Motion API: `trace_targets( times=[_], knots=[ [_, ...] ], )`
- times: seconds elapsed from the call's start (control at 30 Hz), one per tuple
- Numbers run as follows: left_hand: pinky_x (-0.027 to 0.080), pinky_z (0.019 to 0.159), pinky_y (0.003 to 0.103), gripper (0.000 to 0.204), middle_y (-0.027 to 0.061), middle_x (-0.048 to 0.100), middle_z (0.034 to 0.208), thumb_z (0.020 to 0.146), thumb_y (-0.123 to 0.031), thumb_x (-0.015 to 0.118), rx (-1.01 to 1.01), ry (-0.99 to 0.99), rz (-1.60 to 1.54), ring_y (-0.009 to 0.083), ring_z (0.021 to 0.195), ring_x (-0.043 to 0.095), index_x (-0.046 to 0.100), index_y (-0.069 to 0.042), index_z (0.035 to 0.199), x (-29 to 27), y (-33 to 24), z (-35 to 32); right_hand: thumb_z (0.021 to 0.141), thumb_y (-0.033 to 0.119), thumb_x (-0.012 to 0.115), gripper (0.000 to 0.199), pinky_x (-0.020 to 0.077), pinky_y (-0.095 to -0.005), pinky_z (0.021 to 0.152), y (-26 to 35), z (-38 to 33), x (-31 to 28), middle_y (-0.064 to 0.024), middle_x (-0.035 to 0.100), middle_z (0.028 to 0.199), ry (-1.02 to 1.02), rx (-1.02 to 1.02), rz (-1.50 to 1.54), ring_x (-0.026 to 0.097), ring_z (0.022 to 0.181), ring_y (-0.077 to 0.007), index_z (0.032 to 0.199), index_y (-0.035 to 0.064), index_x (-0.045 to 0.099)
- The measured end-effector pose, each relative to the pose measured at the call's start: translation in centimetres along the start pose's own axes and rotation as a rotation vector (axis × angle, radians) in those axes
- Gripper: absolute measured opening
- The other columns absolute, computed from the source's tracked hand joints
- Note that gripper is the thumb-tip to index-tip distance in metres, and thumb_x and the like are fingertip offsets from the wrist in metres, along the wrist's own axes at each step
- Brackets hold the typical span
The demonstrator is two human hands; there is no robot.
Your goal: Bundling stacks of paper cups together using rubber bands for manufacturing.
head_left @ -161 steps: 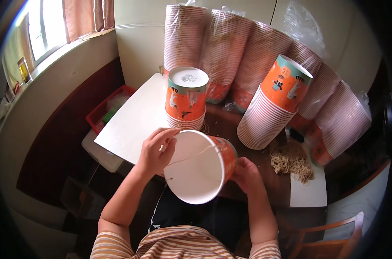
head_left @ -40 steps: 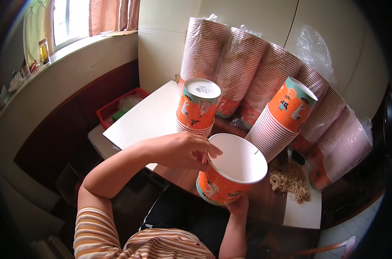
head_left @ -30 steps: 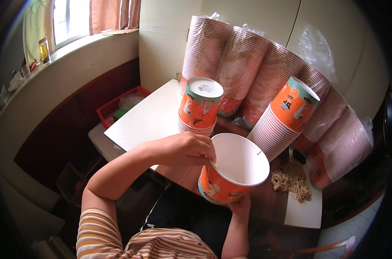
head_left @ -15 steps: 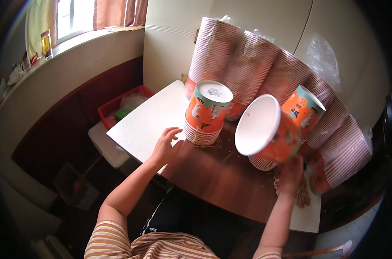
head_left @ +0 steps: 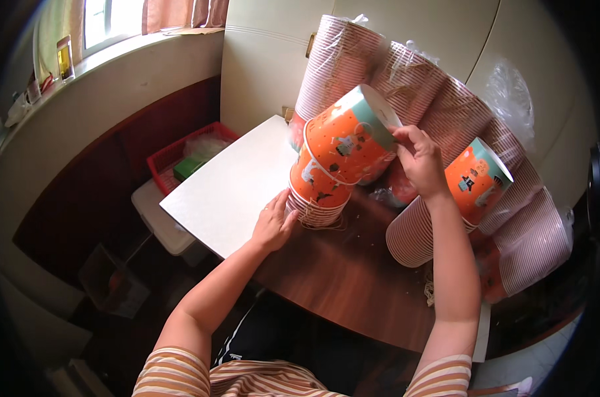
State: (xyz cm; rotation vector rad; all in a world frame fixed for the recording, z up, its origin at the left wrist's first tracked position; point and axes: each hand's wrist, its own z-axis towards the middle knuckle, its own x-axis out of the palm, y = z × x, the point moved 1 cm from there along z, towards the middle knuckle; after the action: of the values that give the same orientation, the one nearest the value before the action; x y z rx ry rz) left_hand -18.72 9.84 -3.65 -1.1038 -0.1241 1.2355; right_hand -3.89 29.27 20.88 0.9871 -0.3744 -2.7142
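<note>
From above, the right hand [head_left: 419, 159] has its fingers closed on the rim of an orange paper bucket [head_left: 349, 139], tilted over the short stack of buckets [head_left: 316, 192] on the worktop [head_left: 339, 278]. The left hand [head_left: 273, 221] rests open-fingered against the stack's base, gripping nothing. Wrapped sleeves of buckets [head_left: 439, 99] lean behind.

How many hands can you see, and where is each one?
2. The left hand rests on the table, touching the bottom of the stack of orange tubs. The right hand holds the rim of the tilted orange tub on top.
</note>
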Motion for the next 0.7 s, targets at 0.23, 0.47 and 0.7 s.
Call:
trace_targets(
  times=[0.23, 0.47, 0.7],
  knots=[
    [0.033, 0.104, 0.044, 0.061, 0.0246, 0.041, 0.136, 0.091, -0.034, 0.051, 0.029, -0.019, 0.049, 0.0401, 0.124, 0.042, 0.031, -0.003, 0.14, -0.1, 0.2, -0.1, 0.078, 0.001, 0.064, 0.02, 0.051, -0.038, 0.073, 1.5, 1.3, 2.6, -0.0158, 0.064, 0.088, 0.125, -0.065, -0.131, 0.062, 0.083, -0.0296, 0.097, 0.0052, 0.06],
    [0.032, 0.104, 0.044, 0.067, 0.0239, 0.036, 0.14, 0.091, -0.039, 0.049, -0.024, 0.048, 0.094, 0.0395, 0.124, 0.042, 0.025, -0.003, 0.143, -0.3, -0.8, -0.1, 0.078, 0.005, 0.064, 0.017, 0.049, -0.0432, 0.075, 2.5, 1.1, 4.4, -0.0183, 0.062, 0.081, 0.138, 0.014, -0.287, 0.06, 0.084, -0.0344, 0.094, 0.0053, 0.059],
    [0.032, 0.104, 0.043, 0.068, 0.0232, 0.035, 0.141, 0.092, -0.04, 0.048, -0.027, 0.066, 0.102, 0.0383, 0.125, 0.041, 0.024, -0.003, 0.143, -0.3, -0.9, -0.3, 0.077, 0.006, 0.065, 0.016, 0.0488, -0.0459, 0.074, 4.6, 0.7, 5.7, -0.0184, 0.063, 0.081, 0.162, -0.02, -0.417, 0.06, 0.083, -0.0367, 0.093, 0.0051, 0.059]
  ],
)
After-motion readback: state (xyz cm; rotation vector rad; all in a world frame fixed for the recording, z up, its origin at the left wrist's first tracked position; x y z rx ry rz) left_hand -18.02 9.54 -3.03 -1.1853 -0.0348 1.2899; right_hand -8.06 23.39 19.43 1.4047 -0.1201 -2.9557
